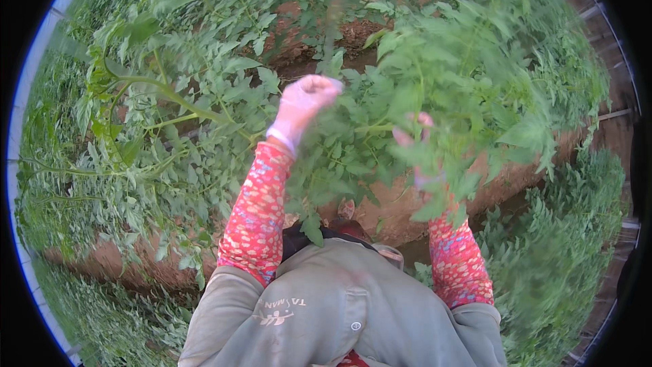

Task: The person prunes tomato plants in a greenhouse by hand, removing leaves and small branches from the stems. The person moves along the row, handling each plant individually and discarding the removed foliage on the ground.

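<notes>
My left hand (308, 97), in a thin translucent glove, is raised over the tomato foliage (336, 148) with its fingers curled together. Whether something thin is between its fingertips cannot be told. My right hand (417, 135), also gloved, is partly hidden behind blurred leaves of a tomato plant (458, 81). What it touches there is unclear. A pale, blurred upright strand (333, 20) runs above my left hand. Left of that hand, a thick green tomato stem (178, 99) slants up and outward. Red floral sleeves cover both forearms.
Dense rows of tomato plants (550, 265) stand on both sides. Bare soil ridges (397, 214) run between them, one near my feet. A shoe (346, 209) shows below the leaves. A brown slatted surface (611, 127) curves along the right rim.
</notes>
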`<state>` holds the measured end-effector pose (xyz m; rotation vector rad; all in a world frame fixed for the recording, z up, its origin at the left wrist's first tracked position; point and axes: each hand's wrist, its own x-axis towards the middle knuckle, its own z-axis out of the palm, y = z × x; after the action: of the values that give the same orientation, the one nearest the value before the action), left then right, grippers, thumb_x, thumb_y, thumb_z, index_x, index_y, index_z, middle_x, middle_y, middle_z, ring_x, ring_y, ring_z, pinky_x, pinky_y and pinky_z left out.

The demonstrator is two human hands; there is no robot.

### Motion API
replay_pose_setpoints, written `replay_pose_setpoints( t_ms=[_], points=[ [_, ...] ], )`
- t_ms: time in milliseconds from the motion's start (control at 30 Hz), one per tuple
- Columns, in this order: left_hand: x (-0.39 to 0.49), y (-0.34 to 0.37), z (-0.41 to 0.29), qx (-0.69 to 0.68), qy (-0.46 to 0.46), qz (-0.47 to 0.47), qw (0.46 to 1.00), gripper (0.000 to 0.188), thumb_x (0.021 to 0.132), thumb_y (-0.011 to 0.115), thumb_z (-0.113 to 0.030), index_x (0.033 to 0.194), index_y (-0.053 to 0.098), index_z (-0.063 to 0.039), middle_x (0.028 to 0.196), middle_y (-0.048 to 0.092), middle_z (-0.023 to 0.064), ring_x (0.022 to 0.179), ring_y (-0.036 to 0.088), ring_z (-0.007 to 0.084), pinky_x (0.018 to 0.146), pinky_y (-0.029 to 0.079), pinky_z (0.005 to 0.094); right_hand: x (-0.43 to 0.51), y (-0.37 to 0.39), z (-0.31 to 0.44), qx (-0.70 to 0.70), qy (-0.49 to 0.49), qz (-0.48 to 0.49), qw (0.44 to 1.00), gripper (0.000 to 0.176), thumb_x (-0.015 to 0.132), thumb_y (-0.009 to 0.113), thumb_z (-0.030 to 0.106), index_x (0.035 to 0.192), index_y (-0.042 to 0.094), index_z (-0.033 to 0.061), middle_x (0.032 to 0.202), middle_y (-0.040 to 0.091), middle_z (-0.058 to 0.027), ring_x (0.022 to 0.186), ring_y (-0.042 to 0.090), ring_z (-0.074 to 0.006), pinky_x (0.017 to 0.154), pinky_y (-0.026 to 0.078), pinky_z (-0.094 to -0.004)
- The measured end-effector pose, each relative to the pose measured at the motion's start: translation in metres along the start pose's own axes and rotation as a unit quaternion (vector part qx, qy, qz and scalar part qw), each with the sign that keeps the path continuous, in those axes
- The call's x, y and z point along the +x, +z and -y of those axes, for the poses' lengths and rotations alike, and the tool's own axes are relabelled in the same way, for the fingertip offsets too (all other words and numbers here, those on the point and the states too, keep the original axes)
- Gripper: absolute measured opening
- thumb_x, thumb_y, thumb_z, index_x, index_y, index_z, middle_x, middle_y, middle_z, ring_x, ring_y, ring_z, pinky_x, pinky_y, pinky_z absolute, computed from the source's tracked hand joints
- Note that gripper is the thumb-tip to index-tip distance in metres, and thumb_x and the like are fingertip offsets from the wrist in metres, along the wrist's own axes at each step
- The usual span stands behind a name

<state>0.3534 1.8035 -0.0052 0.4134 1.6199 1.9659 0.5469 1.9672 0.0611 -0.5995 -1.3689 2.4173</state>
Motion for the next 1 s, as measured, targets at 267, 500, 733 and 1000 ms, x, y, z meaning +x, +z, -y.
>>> replay_pose_setpoints(
  t_ms=[267,500,733,1000],
  points=[
    [-0.036,0.03,0.019,-0.194,-0.071,0.201,0.958,0.057,0.101,0.032,-0.043,0.12,0.052,0.007,0.116,0.061,0.0194,0.105,0.06,0.0268,0.095,0.045,0.0368,0.13,0.045,-0.003,-0.67,-0.054,0.023,0.74,0.033,0.087,0.061,0.03,0.107,0.064,0.0028,0.106,0.065,-0.0134,0.098,0.063,-0.0264,0.084,0.05,-0.0336],
    [-0.009,0.073,0.058,-0.599,-0.142,0.082,0.784,0.051,0.096,0.041,-0.041,0.129,0.045,-0.002,0.124,0.057,0.015,0.112,0.056,0.0286,0.096,0.044,0.041,0.118,0.045,0.01,-0.586,-0.105,0.392,0.701,0.034,0.085,0.06,0.017,0.115,0.059,0.002,0.111,0.064,-0.0145,0.101,0.06,-0.0256,0.091,0.046,-0.0313],
    [-0.037,0.077,0.012,-0.529,-0.169,-0.054,0.83,0.043,0.096,0.048,-0.024,0.137,0.04,-0.016,0.13,0.052,0.0079,0.114,0.052,0.0225,0.094,0.044,0.0346,0.07,-0.055,0.026,-0.317,0.145,0.133,0.928,0.058,0.092,0.054,0.038,0.137,0.04,0.005,0.137,0.045,-0.0113,0.117,0.051,-0.0225,0.099,0.04,-0.0388],
    [-0.042,0.071,0.047,-0.572,-0.117,0.14,0.8,0.04,0.097,0.047,-0.031,0.131,0.049,-0.01,0.111,0.06,0.0042,0.091,0.06,0.0137,0.076,0.051,0.0273,0.065,0.003,0.06,-0.472,0.12,0.246,0.838,0.043,0.093,0.053,0.029,0.127,0.054,0.0025,0.105,0.063,-0.0008,0.095,0.057,-0.0137,0.089,0.044,-0.0282]
  ],
)
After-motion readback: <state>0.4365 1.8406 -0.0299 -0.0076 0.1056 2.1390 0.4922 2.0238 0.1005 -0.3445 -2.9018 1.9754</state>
